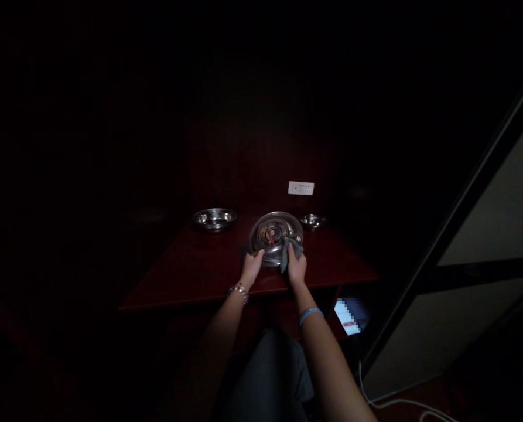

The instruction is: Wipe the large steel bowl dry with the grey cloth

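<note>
A round steel plate [267, 225] is tilted up on the dark red table [191, 275], its face turned toward me. My left hand [252, 266] grips the plate's lower left rim. My right hand [297, 268] is closed on a grey cloth [289, 249] and presses it against the plate's lower right part.
A steel bowl [214, 218] sits at the table's back left, a small steel bowl [313, 221] at the back right. A white wall socket [300, 187] is behind. A lit phone [349, 316] lies low on the right, with a white cable [402, 401] on the floor. The room is very dark.
</note>
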A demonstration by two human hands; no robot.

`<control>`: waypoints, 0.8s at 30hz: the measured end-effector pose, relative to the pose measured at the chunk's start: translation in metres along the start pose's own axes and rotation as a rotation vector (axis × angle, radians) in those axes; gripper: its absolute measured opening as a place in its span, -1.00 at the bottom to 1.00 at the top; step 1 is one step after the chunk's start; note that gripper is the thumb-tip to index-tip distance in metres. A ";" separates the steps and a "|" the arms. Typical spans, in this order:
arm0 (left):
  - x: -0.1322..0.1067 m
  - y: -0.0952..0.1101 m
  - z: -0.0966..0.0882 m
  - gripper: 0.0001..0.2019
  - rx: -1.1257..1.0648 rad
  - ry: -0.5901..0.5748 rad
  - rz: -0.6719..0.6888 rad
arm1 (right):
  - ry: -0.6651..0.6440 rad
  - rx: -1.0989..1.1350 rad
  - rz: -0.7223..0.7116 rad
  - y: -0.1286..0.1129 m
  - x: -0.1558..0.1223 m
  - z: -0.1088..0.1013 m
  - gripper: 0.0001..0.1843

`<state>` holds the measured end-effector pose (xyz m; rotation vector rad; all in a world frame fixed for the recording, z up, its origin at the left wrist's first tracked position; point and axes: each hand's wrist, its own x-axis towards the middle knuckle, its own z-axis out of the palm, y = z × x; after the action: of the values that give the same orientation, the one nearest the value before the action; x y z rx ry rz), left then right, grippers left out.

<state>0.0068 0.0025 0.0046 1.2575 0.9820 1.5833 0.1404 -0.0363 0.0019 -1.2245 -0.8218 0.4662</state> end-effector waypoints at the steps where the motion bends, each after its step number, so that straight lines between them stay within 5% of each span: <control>1: 0.000 0.000 0.000 -0.76 -0.008 -0.002 -0.007 | 0.004 0.018 0.003 -0.001 0.000 0.000 -0.46; 10: -0.011 0.012 0.001 -0.55 -0.119 -0.114 0.010 | -0.022 0.185 0.041 -0.001 0.001 0.000 -0.42; 18: -0.013 0.015 0.006 -0.58 -0.083 -0.307 0.042 | -0.108 0.032 0.018 -0.002 0.001 -0.002 -0.47; 24: -0.012 0.015 0.004 -0.67 -0.029 -0.223 0.031 | -0.164 0.064 0.035 0.002 0.002 -0.001 -0.49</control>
<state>0.0101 -0.0130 0.0157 1.4005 0.7996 1.4393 0.1429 -0.0347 0.0009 -1.1535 -0.9191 0.6227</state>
